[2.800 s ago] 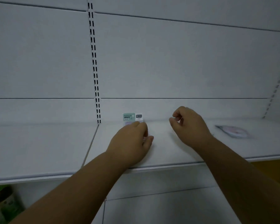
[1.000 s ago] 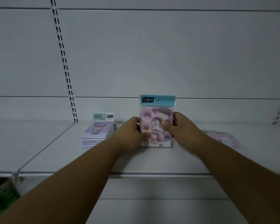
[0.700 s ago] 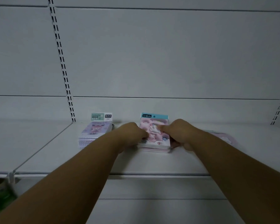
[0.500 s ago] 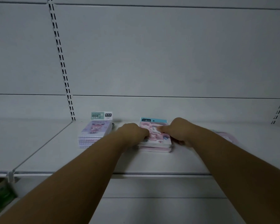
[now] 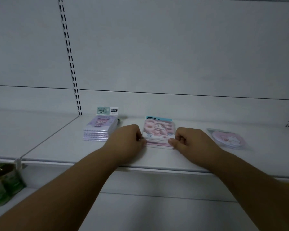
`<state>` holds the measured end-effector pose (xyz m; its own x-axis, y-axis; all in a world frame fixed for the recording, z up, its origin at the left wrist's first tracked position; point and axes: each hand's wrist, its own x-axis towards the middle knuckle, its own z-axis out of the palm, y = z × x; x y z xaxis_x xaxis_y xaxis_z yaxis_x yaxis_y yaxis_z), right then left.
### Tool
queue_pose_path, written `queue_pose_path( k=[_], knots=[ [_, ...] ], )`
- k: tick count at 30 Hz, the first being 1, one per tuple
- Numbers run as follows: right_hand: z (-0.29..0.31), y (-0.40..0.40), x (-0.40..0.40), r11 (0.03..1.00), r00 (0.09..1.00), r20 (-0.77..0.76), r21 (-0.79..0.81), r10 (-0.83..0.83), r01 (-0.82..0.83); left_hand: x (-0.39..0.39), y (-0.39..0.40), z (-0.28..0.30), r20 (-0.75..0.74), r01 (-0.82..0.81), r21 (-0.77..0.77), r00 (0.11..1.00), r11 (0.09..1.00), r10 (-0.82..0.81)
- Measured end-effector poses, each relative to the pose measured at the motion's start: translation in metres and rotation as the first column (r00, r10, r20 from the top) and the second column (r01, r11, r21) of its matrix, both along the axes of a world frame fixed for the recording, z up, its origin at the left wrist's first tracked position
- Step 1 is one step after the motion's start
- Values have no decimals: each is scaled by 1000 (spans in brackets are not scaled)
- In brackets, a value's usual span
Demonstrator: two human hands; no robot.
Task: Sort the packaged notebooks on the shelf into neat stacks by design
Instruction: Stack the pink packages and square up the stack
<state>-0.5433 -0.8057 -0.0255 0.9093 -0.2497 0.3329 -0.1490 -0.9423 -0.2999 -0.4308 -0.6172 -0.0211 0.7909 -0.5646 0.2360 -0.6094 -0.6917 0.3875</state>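
White shelf (image 5: 73, 150), flat and pale, running the full width below a slotted back panel. Lying directly on it: toward the left, a purple stack (image 5: 99, 129) of packaged notebooks with a green header card standing at the back; near the middle, just apart from it, a pink stack (image 5: 158, 130) with a blue header strip; well off to the right, a single flat pink package (image 5: 228, 138) with a round design, alone on the surface.
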Motion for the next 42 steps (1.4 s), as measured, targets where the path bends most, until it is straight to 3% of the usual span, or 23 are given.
queue_pose_path(
  k=[4,16,26,42],
  knots=[
    [-5,-1,0,996,1000,-9,-87,-27,26,0,3,-5,20,-23,-59,1000,998,24],
    [0,12,0,988,983,-177,-151,-41,14,10,0,-13,47,39,17,998,999,-40],
    [-8,11,-5,996,996,19,-36,-84,85,9,-1,-16,59,7,-29,998,1000,-6],
    [-9,10,-7,997,995,70,-29,-67,69,8,4,-16,53,5,-127,999,992,2]
  ],
)
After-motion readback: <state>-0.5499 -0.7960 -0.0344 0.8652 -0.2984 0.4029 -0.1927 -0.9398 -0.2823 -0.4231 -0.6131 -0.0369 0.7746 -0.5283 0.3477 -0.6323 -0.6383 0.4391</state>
